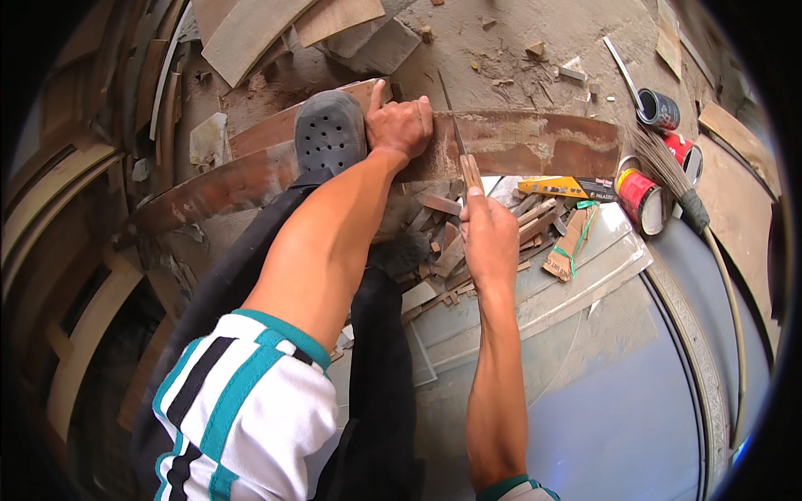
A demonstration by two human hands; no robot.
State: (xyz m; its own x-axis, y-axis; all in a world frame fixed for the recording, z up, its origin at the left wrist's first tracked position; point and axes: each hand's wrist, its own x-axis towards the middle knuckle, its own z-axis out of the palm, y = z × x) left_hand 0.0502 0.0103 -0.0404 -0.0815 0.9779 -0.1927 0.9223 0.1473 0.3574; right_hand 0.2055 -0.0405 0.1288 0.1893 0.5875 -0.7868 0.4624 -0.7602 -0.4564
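Note:
A long curved reddish-brown wooden board [535,142] lies across the dusty floor. My left hand [399,125] presses flat on its top near the middle, fingers spread, thumb pointing up. Beside that hand, my foot in a dark perforated clog [330,134] stands on the board. My right hand [489,238] grips the wooden handle of a hand saw [470,171]. The thin saw blade [451,117] runs up across the board just to the right of my left hand.
Wood offcuts [443,250] lie piled under the board. A yellow box [564,185], red and dark tins [639,196], a broom [668,175] and a hose [731,292] sit at right. Curved wooden strips [75,250] are stacked at left. Clear plastic sheets [576,284] lie near my right hand.

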